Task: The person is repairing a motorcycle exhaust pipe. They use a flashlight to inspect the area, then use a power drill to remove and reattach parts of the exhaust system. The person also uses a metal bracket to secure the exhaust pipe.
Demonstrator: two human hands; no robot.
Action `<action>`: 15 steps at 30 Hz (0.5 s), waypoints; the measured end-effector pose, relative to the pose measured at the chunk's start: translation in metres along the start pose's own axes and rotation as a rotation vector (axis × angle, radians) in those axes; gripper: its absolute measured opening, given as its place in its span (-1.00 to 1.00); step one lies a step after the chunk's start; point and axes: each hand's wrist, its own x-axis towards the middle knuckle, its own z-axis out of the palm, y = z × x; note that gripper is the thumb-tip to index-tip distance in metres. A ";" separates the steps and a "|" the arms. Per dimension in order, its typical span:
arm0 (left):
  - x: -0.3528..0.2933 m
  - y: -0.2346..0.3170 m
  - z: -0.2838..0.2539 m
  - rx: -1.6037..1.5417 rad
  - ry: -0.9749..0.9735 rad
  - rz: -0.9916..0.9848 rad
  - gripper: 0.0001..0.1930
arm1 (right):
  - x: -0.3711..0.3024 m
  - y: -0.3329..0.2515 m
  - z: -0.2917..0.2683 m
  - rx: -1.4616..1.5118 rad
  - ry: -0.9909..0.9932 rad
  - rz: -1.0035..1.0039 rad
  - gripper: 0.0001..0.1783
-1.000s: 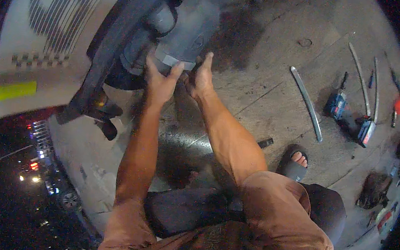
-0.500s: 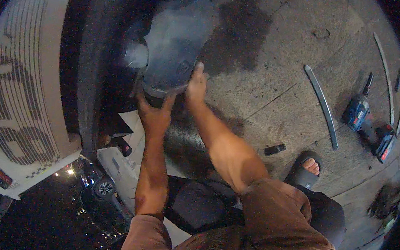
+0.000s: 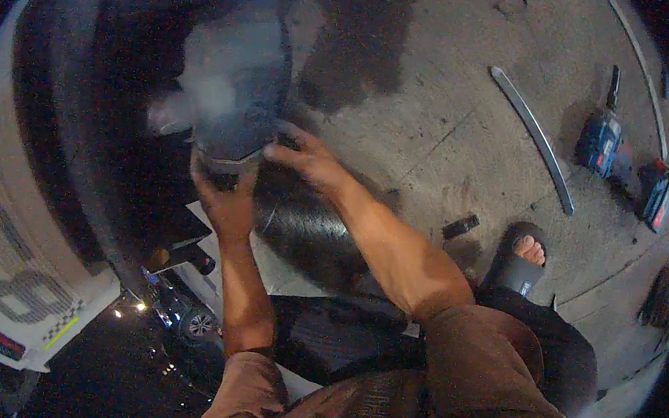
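Observation:
A grey, smooth panel-like cover (image 3: 241,97), rounded toward its far end, is held up beside the dark underside of a vehicle. My left hand (image 3: 225,203) grips its near edge, thumb on one side and fingers on the other. My right hand (image 3: 311,159) is closed on the near right corner, with its fingers bent over the edge. Left of the cover shows a pale rounded shape (image 3: 169,111), blurred, whose kind I cannot make out. Below both hands lies a dark, shiny curved surface (image 3: 310,219).
A white vehicle body panel (image 3: 64,297) with striped markings curves along the left. On the concrete to the right lie a curved metal strip (image 3: 533,139), a small black block (image 3: 461,226) and a blue-black cordless power tool (image 3: 599,141). My sandalled foot (image 3: 523,253) rests nearby.
The whole view has shifted, and the cover with both hands now sits further left. My right hand's fingers, more extended before, are now bent around the cover's corner.

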 end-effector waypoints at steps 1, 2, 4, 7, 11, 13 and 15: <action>0.005 -0.008 0.008 -0.029 -0.014 0.001 -0.17 | 0.007 0.001 -0.012 -0.007 0.014 0.024 -0.33; 0.009 -0.015 0.017 -0.067 -0.015 0.008 -0.17 | 0.012 0.002 -0.023 0.001 -0.001 0.019 -0.32; 0.012 -0.027 0.034 -0.055 -0.048 0.041 -0.17 | 0.018 0.002 -0.045 -0.006 -0.025 0.002 -0.29; 0.005 -0.033 0.054 -0.078 -0.033 0.053 -0.15 | 0.017 -0.002 -0.070 -0.046 -0.064 0.012 -0.26; -0.004 -0.027 0.067 0.015 0.012 0.032 -0.13 | 0.015 -0.014 -0.082 -0.094 -0.057 0.044 -0.36; 0.000 -0.020 0.066 0.044 0.014 0.018 -0.11 | 0.017 -0.018 -0.077 -0.184 -0.039 0.037 -0.44; 0.008 -0.014 0.062 0.061 0.000 0.002 -0.09 | 0.021 -0.021 -0.070 -0.349 0.004 0.031 -0.45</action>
